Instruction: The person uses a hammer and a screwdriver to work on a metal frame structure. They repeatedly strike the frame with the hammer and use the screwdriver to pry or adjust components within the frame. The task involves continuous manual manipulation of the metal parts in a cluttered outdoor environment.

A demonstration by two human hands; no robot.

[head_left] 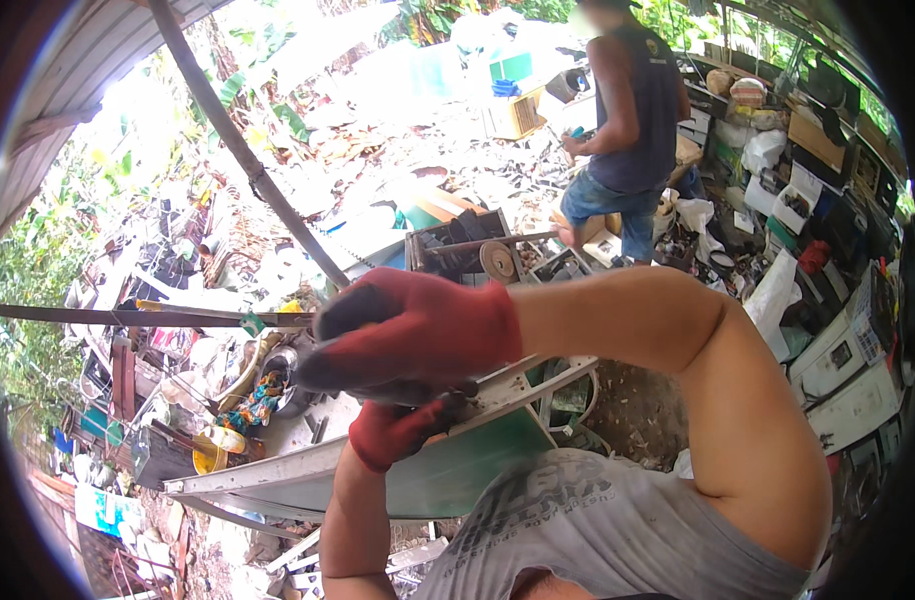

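Both my hands wear red gloves with dark grey palms and fingers. My right hand (408, 320) is raised in front of me, its forearm coming in from the right. Its fingers are curled and a little blurred, and whatever may be inside them is hidden. Just below it, my left hand (406, 428) is at the edge of a table (308, 463) with a pale metal rim and a green side. The left fingers are closed by a small dark piece that I cannot make out. My right hand covers part of the tabletop and of the left hand.
Beyond the table stand an opened metal box (463, 240) with a round tan disc and, farther back, a person (633, 120) in a dark sleeveless top. A slanted wooden pole (248, 150) rises at left. Scrap heaps surround us, with a yellow bucket (210, 458) and white casings (853, 390).
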